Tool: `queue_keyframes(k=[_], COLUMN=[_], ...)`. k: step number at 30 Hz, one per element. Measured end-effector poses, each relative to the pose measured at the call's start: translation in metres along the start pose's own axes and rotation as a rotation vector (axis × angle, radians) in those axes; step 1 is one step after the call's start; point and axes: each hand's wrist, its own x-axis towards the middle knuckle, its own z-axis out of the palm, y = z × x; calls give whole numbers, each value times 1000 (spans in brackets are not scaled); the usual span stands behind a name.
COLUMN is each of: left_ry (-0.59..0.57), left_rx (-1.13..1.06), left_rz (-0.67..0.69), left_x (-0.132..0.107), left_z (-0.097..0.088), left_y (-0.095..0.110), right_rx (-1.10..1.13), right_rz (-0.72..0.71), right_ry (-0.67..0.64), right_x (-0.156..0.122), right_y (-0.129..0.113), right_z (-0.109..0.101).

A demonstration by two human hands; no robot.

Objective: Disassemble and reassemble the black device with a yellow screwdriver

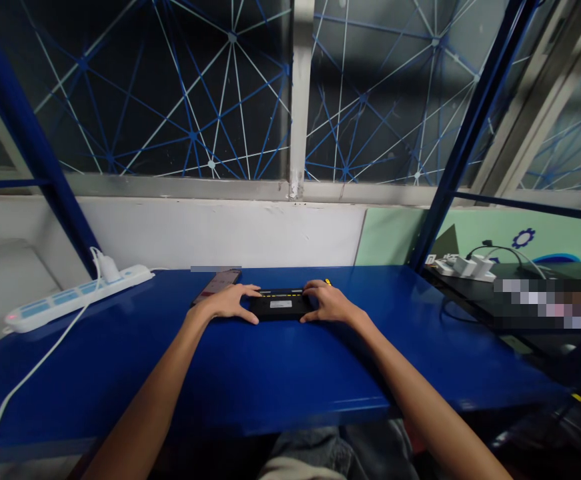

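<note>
A flat black case (283, 312) lies on the blue table, with a white label on it and a row of small yellow marks along its far part. My left hand (227, 303) grips its left end, thumb at the near edge and fingers at the far side. At the right end, my right hand (333, 303) grips it the same way. A small yellow and black item (328, 283) shows just behind my right hand; most of it is hidden. Beyond my left hand rests a phone (220, 283), partly covered by that hand.
On the left of the blue table (290, 373) sits a white power strip (77, 298) with a plug and a trailing white cable (35, 373). Blue frame posts rise at both sides. To the right, a dark table (470, 290) carries chargers and cables.
</note>
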Motion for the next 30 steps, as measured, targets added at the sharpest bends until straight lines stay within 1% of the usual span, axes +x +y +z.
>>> queue_keyframes(k=[6, 9, 15, 18, 25, 28, 30], left_ry=[20, 34, 71, 72, 82, 70, 58], left_rx=[-12, 19, 49, 37, 16, 17, 28], left_rz=[-27, -17, 8, 18, -7, -42, -37], left_x=[-5, -5, -4, -5, -6, -6, -6], left_z=[-3, -4, -5, -7, -7, -7, -7], left_y=[-3, -5, 1, 4, 6, 7, 6], right_rx=[-1, 11, 40, 56, 60, 71, 78], right_rz=[18, -9, -43, -37, -2, 4, 13], right_ry=[-9, -17, -10, -16, -15, -15, -19], right_x=[-2, -2, -1, -1, 0, 0, 0], right_y=[-1, 0, 2, 3, 4, 4, 5], right_z=[-4, -5, -6, -7, -7, -6, -5])
